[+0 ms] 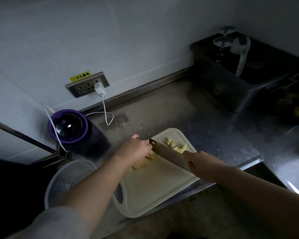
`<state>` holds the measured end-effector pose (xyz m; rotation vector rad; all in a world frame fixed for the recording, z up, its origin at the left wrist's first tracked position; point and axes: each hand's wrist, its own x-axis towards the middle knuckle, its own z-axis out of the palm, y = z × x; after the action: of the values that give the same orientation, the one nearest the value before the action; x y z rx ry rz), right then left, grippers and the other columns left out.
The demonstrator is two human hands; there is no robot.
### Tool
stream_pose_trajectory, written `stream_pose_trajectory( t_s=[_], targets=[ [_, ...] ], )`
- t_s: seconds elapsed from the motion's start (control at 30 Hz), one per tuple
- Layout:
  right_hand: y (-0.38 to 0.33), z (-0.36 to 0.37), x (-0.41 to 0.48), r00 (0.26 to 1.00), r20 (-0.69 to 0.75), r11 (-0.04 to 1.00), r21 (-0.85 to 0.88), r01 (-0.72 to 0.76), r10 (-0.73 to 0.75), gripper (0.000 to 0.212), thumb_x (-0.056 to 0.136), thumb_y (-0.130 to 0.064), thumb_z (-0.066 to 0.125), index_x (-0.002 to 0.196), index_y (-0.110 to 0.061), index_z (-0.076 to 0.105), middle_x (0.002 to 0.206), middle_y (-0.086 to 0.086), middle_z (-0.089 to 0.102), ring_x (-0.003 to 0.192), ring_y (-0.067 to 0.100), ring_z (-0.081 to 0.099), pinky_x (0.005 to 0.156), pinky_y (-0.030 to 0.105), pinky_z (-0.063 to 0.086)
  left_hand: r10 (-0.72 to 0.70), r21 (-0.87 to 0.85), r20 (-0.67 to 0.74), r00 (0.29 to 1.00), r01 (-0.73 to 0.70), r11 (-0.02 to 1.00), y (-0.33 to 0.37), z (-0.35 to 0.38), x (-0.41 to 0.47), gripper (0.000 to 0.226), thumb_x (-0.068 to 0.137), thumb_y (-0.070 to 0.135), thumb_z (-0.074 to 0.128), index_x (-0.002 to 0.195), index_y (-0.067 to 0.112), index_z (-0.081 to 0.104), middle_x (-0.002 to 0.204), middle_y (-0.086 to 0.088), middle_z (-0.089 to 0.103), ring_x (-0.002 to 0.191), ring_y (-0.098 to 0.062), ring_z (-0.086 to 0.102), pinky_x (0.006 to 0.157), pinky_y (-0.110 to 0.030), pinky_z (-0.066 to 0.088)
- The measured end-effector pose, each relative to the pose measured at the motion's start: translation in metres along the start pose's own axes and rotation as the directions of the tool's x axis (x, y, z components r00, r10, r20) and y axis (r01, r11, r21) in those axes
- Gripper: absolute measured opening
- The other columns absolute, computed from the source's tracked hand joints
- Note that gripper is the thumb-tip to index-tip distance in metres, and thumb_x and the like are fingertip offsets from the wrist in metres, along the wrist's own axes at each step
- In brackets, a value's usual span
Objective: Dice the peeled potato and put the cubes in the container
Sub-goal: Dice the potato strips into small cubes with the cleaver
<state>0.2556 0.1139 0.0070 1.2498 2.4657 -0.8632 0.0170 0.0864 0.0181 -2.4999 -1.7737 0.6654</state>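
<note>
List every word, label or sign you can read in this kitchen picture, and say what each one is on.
"小心触电": black characters on the yellow sticker, on the wall just above the socket panel.
The purple-rimmed appliance shows only a bright glint, no legible marking.
No other text can be read.

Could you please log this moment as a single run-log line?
dicing | left hand holds potato on board | right hand grips knife | cubes on board | container left of board
</note>
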Motion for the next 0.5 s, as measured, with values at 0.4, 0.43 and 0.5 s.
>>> stream_pose_trajectory(
  t_s=[0.4, 0.43, 0.5],
  targets=[
    [-0.002, -0.002, -0.003, 0.996, -0.076, 0.997, 0.076, -0.030, 0.036, 0.037, 0.104, -0.022, 0.035, 0.141, -0.025, 0.038, 0.089, -0.004, 0.050, 0.074, 0.008, 0.056, 0.066, 0.022, 0.050, -0.065, -0.307, -0.219, 0.974, -0.006, 0.952, -0.009, -0.024, -0.013, 0.026, 0.093, 0.039, 0.055, 0.100, 0.015, 0.065, 0.094, 0.000, 0.062, 0.085, -0.022, 0.060, 0.075, -0.032, 0.047],
    [-0.002, -0.002, -0.003, 0.997, -0.079, 0.996, 0.087, -0.021, 0.027, 0.037, 0.104, -0.021, 0.035, 0.141, -0.024, 0.038, 0.086, -0.004, 0.051, 0.074, 0.008, 0.057, 0.067, 0.024, 0.052, -0.152, -0.399, -0.166, 0.974, 0.074, 0.914, -0.005, -0.023, -0.018, 0.026, 0.092, 0.039, 0.058, 0.100, 0.016, 0.065, 0.093, 0.002, 0.063, 0.083, -0.018, 0.061, 0.073, -0.031, 0.047],
    [-0.003, -0.004, -0.004, 0.996, -0.081, 0.994, 0.112, -0.013, 0.022, 0.036, 0.104, -0.020, 0.035, 0.140, -0.021, 0.040, 0.084, -0.003, 0.052, 0.076, 0.011, 0.061, 0.072, 0.028, 0.056, -0.339, -0.603, -0.032, 0.940, 0.253, 0.756, 0.011, -0.018, -0.030, 0.023, 0.089, 0.038, 0.063, 0.098, 0.018, 0.067, 0.084, 0.007, 0.065, 0.075, -0.011, 0.061, 0.064, -0.026, 0.048]
  ],
)
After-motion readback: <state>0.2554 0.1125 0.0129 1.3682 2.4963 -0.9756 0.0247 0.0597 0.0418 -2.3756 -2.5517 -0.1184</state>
